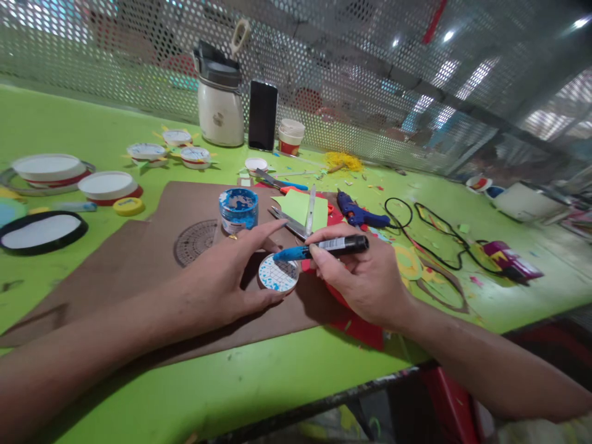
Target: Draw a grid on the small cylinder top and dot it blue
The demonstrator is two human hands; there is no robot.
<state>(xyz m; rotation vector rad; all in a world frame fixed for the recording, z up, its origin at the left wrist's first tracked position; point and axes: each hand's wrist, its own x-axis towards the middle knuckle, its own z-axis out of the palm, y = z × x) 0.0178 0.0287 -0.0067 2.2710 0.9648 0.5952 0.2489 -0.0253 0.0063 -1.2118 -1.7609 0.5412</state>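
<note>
Left hand [226,268] grasping white round disc [279,280] by its edge, thumb at near rim, fingertips at far side, index finger stretched out past it; how firm the hold is, can't tell. Disc sits low at centre, over brown board [129,265]; top has a thin-line cell pattern, some cells blue. Right hand [370,271] grasping black pen [342,245] between thumb and fingers, slanted, blue-smeared tip end at disc's upper face; actual contact hard to tell. Blue-smeared jar [238,222] on board just beyond left hand, open, blue inside. Printed semicircular scale [195,242] on board, left of jar. Past the hands: light green paper [296,206], scissors partly hidden by it, blue hot glue gun [358,213] with black cable looped to the right. Red sheet [358,327] partly under right hand. Green table [231,394] under everything. Far side: white jug [221,114] with dark lid, smartphone [263,117] upright, stacked paper cups [291,139], yellow shreds [346,161]. Left: three small discs with yellow points, larger white lids, black-rimmed lid [44,234].
</note>
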